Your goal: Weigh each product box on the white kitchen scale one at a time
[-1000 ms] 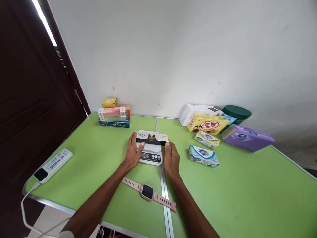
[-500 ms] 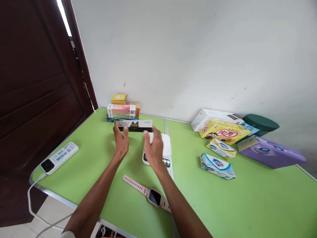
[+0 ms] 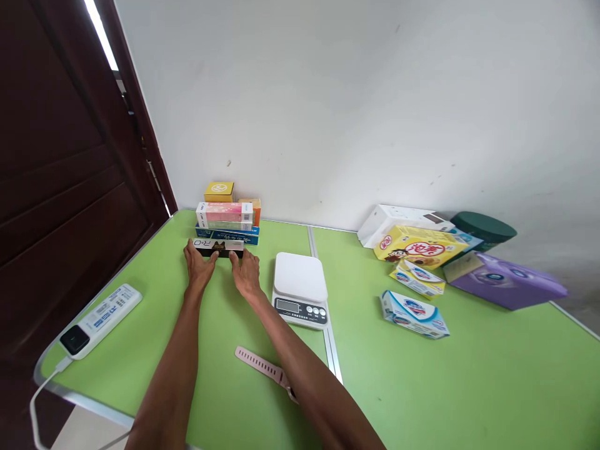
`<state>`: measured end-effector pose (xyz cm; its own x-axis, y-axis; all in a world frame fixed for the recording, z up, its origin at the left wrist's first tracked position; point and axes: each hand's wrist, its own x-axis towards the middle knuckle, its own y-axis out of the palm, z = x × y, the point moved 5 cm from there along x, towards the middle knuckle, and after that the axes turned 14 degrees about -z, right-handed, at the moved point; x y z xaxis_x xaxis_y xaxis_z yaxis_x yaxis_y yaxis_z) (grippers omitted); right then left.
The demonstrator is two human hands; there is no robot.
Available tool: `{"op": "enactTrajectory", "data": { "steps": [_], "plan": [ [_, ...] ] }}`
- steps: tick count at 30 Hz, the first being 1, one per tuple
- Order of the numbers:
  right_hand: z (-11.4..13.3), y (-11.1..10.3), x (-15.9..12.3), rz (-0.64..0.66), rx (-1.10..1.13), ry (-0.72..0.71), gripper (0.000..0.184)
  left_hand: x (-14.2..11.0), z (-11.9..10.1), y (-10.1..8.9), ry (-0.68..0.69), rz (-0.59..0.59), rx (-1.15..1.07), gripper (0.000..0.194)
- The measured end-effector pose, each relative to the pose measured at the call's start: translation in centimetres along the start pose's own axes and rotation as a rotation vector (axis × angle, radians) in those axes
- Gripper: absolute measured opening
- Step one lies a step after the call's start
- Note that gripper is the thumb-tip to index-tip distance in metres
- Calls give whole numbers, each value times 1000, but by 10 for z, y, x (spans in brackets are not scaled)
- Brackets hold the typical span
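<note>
A long black-and-white box (image 3: pixel 219 247) lies at the front of a group of boxes on the left side of the green table. My left hand (image 3: pixel 199 267) grips its left end, with the thumb on the near face. At the other end, my right hand (image 3: pixel 246 272) holds it the same way. Just behind are a blue box (image 3: pixel 253 235) and, above it, a pink-and-white box (image 3: pixel 225 214). A small yellow box (image 3: pixel 219 191) and an orange box (image 3: pixel 256 212) stand farther back, against the wall.
Right of my hands sits a white kitchen scale (image 3: pixel 300 278). A pink-strapped watch (image 3: pixel 262 364), partly under my right forearm, lies nearer. A white power bank (image 3: pixel 100 320) with a cable is at left. Soap boxes (image 3: pixel 415 314), a yellow box (image 3: pixel 417 247) and a purple pack (image 3: pixel 506 281) stand right.
Both hands have carried the black-and-white box left and down, from near the scale to the front of the left group of boxes. The scale is now uncovered.
</note>
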<state>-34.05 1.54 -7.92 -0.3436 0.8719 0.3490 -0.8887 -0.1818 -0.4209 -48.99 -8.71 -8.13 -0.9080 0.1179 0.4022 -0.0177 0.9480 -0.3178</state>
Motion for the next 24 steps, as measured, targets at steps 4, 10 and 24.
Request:
{"op": "enactTrajectory", "data": {
  "steps": [4, 10, 24],
  "plan": [
    [6, -1, 1, 12, 2, 1, 60, 4, 0, 5, 20, 3, 15, 94],
    [32, -49, -35, -1, 89, -151, 73, 2, -6, -2, 83, -36, 82, 99],
    [-193, -399, -30, -909, -171, 142, 79, -215, -191, 34, 316, 522, -414, 77]
  ]
}}
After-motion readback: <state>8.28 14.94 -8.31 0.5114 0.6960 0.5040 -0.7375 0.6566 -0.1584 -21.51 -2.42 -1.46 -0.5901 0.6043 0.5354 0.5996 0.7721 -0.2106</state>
